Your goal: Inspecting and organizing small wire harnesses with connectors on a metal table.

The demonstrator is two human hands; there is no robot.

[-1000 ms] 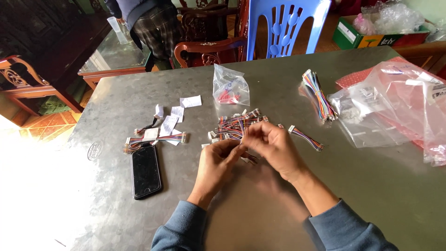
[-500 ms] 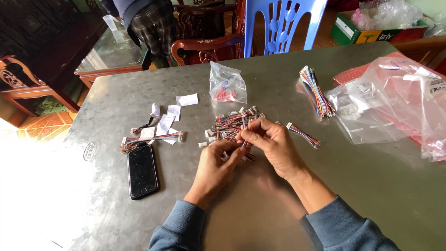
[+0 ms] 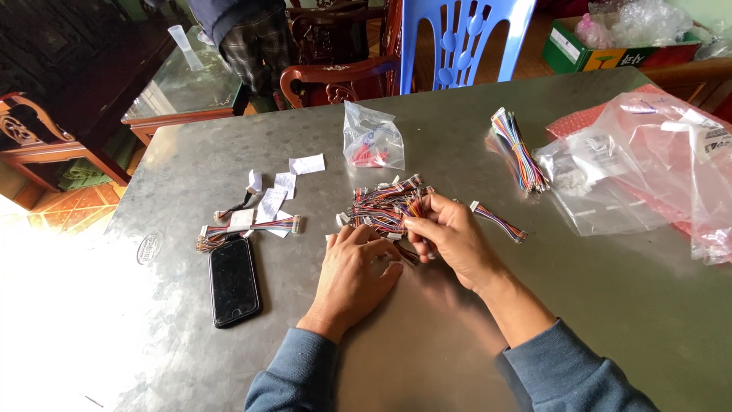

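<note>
Wire harness pile (image 3: 385, 207) on the bench (image 3: 595, 305), just beyond both hands. Right hand (image 3: 450, 240) fingers (image 3: 418, 226) pinch one harness at its near edge; left hand (image 3: 352, 271) fingers curl loosely beside it.

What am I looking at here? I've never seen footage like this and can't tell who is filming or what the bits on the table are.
No machine here: a person wears a camera on the head, so the one view looks down at their own two bare hands. The left hand and right hand meet at a pile of short coloured wire leads on a grey table, fingers pinching some of them. To the left lie a black phone, paper slips and a few more leads. Behind the pile stands a small clear bag; to the right are a wire bundle and large plastic bags. Another person stands beyond the table.
</note>
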